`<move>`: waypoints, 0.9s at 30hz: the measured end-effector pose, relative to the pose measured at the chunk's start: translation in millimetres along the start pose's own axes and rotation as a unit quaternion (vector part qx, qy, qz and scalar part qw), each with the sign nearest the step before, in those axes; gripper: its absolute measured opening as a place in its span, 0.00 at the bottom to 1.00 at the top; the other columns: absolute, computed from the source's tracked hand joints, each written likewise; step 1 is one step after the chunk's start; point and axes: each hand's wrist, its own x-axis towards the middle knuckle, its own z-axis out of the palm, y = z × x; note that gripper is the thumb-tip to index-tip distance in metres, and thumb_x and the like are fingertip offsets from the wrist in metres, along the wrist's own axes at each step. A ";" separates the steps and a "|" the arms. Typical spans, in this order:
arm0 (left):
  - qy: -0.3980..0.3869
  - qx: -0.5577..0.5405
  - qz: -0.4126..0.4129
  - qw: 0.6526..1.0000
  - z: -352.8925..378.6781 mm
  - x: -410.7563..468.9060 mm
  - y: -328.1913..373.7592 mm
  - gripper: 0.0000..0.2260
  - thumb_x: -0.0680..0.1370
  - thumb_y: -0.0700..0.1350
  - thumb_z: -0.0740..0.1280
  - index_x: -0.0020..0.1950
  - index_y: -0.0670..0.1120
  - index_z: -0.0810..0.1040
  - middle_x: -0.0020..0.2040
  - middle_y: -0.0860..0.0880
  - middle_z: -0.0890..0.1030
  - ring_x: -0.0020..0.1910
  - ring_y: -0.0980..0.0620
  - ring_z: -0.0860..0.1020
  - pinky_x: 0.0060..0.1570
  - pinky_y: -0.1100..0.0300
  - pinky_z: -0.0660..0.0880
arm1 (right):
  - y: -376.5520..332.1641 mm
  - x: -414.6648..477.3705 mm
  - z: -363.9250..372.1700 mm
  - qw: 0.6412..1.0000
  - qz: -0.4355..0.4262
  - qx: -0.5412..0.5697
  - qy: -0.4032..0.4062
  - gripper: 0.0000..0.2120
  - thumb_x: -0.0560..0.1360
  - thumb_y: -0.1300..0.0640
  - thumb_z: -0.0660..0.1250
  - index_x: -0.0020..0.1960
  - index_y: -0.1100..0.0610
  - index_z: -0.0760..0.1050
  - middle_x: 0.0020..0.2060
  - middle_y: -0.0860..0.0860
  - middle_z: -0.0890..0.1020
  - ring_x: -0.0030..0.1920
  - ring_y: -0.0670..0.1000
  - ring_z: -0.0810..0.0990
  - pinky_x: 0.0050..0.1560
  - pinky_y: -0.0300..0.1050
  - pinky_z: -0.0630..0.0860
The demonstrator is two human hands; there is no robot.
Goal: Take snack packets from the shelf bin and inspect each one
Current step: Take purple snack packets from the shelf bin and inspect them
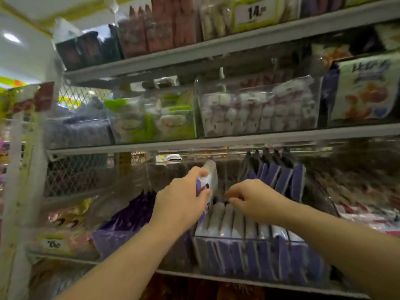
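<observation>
A clear shelf bin (198,252) on the lower shelf holds a row of several white-and-purple snack packets (242,230) standing on edge. My left hand (184,195) grips one such packet (211,176), lifted upright above the bin's back left end, thumb on its front. My right hand (253,195) hovers just over the back of the row, fingers curled downward toward the packet tops; nothing is visibly held in it. The image is motion-blurred.
Further purple packets (279,174) stand behind the bin and a loose purple pile (121,221) lies to its left. The shelf above (216,141) carries clear bins of green and white sweets. A price tag (54,244) sits at lower left. A wire mesh side panel (75,176) closes the left.
</observation>
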 end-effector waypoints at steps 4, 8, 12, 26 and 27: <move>0.021 0.089 0.003 0.996 13.9 42.1 1.0 0.14 0.79 0.55 0.61 0.62 0.54 0.64 0.50 0.47 0.81 0.49 0.41 0.80 0.41 0.54 0.70 | 6.8 31.8 4.2 0.988 -0.038 -0.148 -0.025 0.05 0.75 0.57 0.62 0.42 0.52 0.75 0.41 0.56 0.78 0.43 0.59 0.79 0.41 0.46 0.73; 0.004 0.120 -0.005 0.993 25.8 75.1 -2.2 0.14 0.79 0.53 0.62 0.62 0.50 0.68 0.53 0.47 0.80 0.53 0.43 0.79 0.46 0.53 0.73 | 4.8 64.7 9.3 0.981 -0.020 -0.176 -0.074 0.09 0.76 0.56 0.65 0.54 0.57 0.79 0.50 0.59 0.81 0.45 0.58 0.79 0.44 0.43 0.72; -0.059 0.113 -0.059 0.990 40.5 103.4 -3.4 0.13 0.79 0.52 0.63 0.61 0.48 0.73 0.61 0.45 0.73 0.59 0.42 0.76 0.52 0.50 0.73 | 4.8 88.5 13.9 0.984 -0.013 -0.151 -0.089 0.10 0.76 0.60 0.63 0.54 0.58 0.80 0.50 0.58 0.81 0.45 0.59 0.81 0.42 0.45 0.74; -0.130 -0.017 0.042 0.991 49.6 95.5 -24.8 0.15 0.75 0.49 0.69 0.61 0.53 0.79 0.57 0.47 0.81 0.54 0.45 0.79 0.55 0.50 0.77 | 5.4 103.4 21.7 0.990 -0.008 -0.115 -0.080 0.08 0.71 0.54 0.70 0.36 0.55 0.75 0.27 0.46 0.71 0.31 0.47 0.72 0.28 0.35 0.66; -0.128 -0.011 0.061 0.990 48.4 91.8 -26.7 0.16 0.75 0.48 0.69 0.63 0.54 0.78 0.57 0.47 0.81 0.55 0.45 0.79 0.55 0.50 0.77 | 4.4 102.7 23.7 0.990 -0.006 -0.114 -0.078 0.07 0.71 0.53 0.70 0.43 0.57 0.77 0.30 0.46 0.71 0.34 0.49 0.73 0.31 0.36 0.67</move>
